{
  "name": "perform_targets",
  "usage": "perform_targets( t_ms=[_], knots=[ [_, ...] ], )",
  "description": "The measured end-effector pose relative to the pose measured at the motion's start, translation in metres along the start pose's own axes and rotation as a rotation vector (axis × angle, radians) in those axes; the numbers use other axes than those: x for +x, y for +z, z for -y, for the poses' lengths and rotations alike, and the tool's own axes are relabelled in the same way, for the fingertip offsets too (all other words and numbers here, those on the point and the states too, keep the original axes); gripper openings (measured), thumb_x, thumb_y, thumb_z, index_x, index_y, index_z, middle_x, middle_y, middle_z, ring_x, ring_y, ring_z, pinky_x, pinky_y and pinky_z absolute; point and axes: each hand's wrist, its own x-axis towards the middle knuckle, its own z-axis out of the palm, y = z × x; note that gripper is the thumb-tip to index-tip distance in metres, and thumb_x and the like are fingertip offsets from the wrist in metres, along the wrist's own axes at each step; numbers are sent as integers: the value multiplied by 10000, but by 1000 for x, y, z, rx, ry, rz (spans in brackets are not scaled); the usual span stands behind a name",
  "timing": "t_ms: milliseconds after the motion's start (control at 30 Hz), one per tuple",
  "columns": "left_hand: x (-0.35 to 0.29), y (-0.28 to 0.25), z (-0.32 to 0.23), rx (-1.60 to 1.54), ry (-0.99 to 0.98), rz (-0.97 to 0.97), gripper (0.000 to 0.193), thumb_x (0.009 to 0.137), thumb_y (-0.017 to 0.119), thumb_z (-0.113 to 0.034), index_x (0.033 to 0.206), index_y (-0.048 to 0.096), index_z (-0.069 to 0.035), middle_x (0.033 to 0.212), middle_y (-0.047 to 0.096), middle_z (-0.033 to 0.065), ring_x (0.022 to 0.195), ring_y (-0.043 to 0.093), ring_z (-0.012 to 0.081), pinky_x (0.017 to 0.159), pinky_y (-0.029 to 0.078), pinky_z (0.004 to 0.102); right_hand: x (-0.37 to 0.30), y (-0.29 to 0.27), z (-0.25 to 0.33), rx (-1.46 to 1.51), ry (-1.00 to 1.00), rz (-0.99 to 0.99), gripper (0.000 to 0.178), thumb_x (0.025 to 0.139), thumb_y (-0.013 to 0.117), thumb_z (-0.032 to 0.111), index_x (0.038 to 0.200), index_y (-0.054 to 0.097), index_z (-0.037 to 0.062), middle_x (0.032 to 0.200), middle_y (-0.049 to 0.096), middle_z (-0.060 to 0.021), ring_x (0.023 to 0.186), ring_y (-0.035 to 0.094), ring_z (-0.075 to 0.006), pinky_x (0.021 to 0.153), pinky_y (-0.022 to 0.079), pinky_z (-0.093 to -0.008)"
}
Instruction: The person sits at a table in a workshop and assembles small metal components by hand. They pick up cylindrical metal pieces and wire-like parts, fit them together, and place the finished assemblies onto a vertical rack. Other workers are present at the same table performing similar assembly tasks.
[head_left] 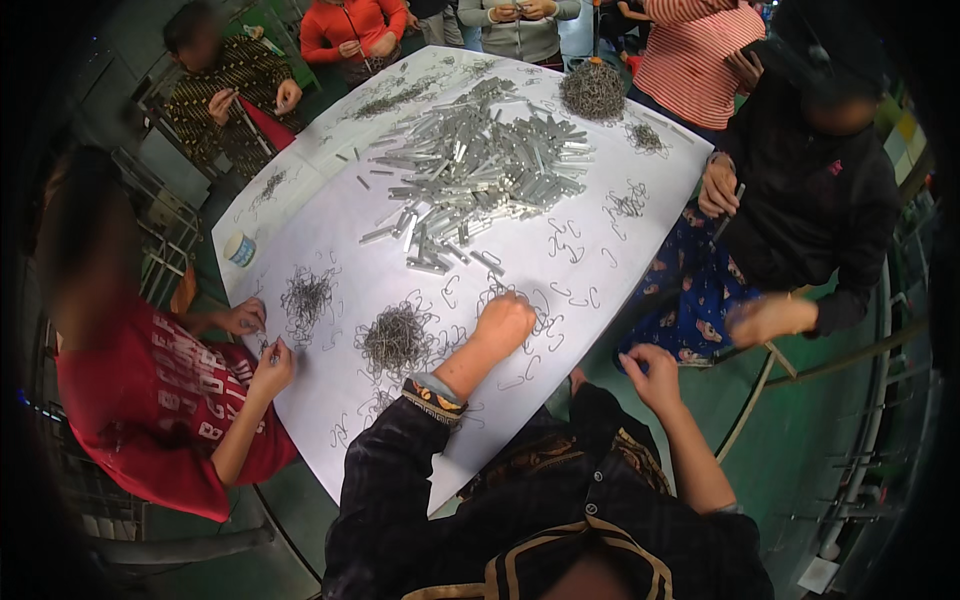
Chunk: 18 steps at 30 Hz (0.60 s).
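Technique: probably best to part one hook from the loose wire hooks [541,306] before lifting, since neighbours look likely to snag; a light fingertip pinch should suffice. Left hand [505,322]: curled, fingertips down among those hooks on the tabletop [310,212], near the metal strips [487,262]; grip not discernible. Right hand [652,378]: beyond the tabletop's edge, fingers bent; contents, if any, unclear.
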Motion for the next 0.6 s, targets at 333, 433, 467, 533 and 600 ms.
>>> perform_targets(
  t_ms=[333,433,467,533,600],
  knots=[
    [-43,-12,-6,-310,-327,-130,54,716,599,-49,747,573,-14,780,593,150,770,590,332,666,509,420,133,95,15,-5,-343,144,176,777,690,143,906,673,25,916,651,-147,842,614,-324,742,479,-416],
    [-60,-20,-11,-420,-451,-96,72,765,633,-66,767,573,-28,794,595,140,797,588,330,700,494,423,152,145,31,9,-465,93,197,760,708,145,925,680,41,883,639,-120,848,604,-318,769,474,-411],
    [-65,-22,-12,-449,-465,-105,72,770,634,-68,774,573,-30,793,597,144,796,591,330,699,494,424,157,154,41,-29,-440,108,195,756,713,145,922,683,46,874,632,-115,845,600,-314,774,472,-409],
    [-74,-25,-11,-508,-491,-123,73,781,636,-72,787,574,-34,791,603,150,795,597,332,696,494,426,166,169,55,-109,-389,135,194,749,722,143,917,687,55,857,620,-104,841,593,-306,784,467,-404],
    [-80,-28,-11,-553,-547,-113,70,793,633,-67,814,573,-37,788,609,155,786,600,338,694,492,428,171,177,61,-162,-333,163,171,740,730,134,887,691,57,842,616,-102,831,589,-297,785,466,-400]
  ],
)
